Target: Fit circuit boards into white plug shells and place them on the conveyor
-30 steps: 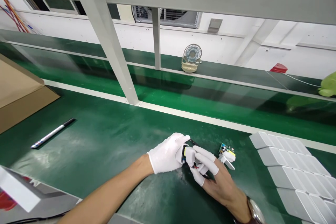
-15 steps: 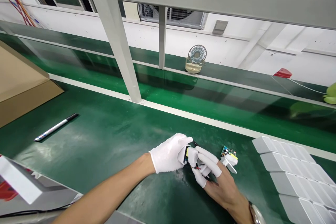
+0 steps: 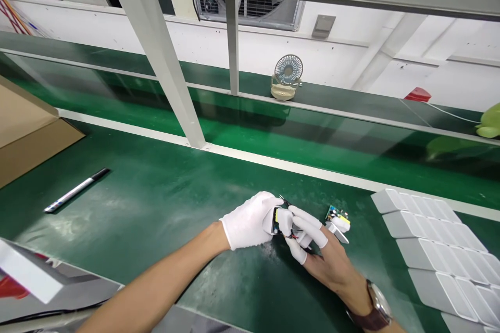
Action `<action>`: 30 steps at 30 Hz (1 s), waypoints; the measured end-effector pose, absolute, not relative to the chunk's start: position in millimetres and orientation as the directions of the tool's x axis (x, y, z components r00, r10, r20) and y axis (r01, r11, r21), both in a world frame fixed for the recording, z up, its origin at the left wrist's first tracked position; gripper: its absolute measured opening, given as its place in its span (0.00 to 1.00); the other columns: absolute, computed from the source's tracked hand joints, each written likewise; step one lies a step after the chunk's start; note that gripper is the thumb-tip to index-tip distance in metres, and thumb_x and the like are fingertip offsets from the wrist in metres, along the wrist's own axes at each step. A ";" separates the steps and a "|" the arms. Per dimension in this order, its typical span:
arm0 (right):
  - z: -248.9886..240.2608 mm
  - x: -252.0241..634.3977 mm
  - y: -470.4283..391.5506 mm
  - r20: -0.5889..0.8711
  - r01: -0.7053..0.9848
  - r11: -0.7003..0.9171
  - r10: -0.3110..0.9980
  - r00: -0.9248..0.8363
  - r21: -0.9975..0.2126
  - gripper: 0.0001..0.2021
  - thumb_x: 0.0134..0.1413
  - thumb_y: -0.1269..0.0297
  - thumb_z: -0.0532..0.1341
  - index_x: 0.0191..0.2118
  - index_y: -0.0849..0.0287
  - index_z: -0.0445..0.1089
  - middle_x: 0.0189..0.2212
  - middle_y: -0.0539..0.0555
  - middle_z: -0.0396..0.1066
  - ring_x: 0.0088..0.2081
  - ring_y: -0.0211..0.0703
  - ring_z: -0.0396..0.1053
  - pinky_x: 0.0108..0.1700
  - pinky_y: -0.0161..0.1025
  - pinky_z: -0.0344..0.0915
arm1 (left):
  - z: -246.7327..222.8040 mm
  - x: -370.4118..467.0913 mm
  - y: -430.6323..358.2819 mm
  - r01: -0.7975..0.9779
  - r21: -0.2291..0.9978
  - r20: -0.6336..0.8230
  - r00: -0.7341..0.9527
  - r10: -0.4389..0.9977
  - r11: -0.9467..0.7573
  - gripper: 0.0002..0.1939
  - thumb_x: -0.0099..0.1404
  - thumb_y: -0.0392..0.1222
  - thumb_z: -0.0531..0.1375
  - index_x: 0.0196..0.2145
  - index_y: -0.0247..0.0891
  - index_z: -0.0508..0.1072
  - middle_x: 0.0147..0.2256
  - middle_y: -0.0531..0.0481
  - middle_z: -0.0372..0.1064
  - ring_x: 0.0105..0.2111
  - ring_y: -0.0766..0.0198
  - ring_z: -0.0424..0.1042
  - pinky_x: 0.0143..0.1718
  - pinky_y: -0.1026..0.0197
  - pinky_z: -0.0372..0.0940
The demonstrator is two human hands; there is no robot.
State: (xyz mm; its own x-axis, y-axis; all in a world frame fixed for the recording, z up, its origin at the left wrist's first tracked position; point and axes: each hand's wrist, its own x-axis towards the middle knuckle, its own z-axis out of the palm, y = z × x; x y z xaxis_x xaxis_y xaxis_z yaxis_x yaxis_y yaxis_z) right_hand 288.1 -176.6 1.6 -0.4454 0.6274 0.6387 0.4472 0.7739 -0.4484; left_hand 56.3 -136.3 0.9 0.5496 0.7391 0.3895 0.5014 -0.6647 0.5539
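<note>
There's a white left glove (image 3: 250, 221), white right finger sheaths (image 3: 314, 235), a brown-strapped watch (image 3: 378, 299).

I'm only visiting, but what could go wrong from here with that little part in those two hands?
The small white-and-yellow electronic assembly is held between the white-gloved left hand and the right hand with white finger covers, so it might drop if either grip slips. A thin red wire shows close to the right hand and could get pinched. The green circuit board with a white block lies near that hand and might be knocked.
</note>
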 end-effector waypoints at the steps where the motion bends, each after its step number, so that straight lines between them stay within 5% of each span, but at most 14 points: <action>1: 0.9 288.6 -176.6 0.633 0.445 0.770 0.633 -0.446 -0.458 0.31 0.58 0.77 0.64 0.65 0.60 0.59 0.58 0.68 0.68 0.56 0.53 0.72 0.52 0.47 0.75 | -0.4 55.9 -136.4 0.493 0.566 0.382 0.554 0.740 -0.661 0.36 0.53 0.32 0.64 0.58 0.41 0.57 0.47 0.42 0.67 0.46 0.55 0.73 0.42 0.55 0.73; 7: 7.7 285.5 -175.0 0.640 0.445 0.762 0.642 -0.422 -0.471 0.29 0.58 0.76 0.64 0.64 0.59 0.60 0.58 0.67 0.70 0.56 0.52 0.73 0.51 0.45 0.76 | -5.0 56.6 -136.1 0.485 0.621 0.323 0.557 0.765 -0.615 0.34 0.54 0.34 0.64 0.57 0.41 0.60 0.47 0.42 0.66 0.45 0.54 0.73 0.44 0.54 0.73; 18: 14.8 281.6 -174.0 0.675 0.462 0.772 0.620 -0.399 -0.436 0.28 0.58 0.76 0.65 0.63 0.58 0.62 0.56 0.64 0.72 0.54 0.51 0.74 0.49 0.42 0.77 | -8.8 59.0 -133.8 0.436 0.556 0.467 0.541 0.699 -0.708 0.39 0.54 0.31 0.63 0.60 0.43 0.54 0.45 0.43 0.67 0.45 0.53 0.73 0.44 0.51 0.73; 30: 1.9 283.8 -175.2 0.603 0.460 0.761 0.645 -0.470 -0.456 0.30 0.63 0.71 0.63 0.67 0.56 0.55 0.55 0.63 0.72 0.55 0.51 0.73 0.55 0.50 0.73 | -9.2 64.5 -136.6 0.435 0.521 0.513 0.527 0.677 -0.734 0.39 0.56 0.33 0.63 0.62 0.41 0.53 0.44 0.42 0.68 0.44 0.53 0.72 0.43 0.50 0.73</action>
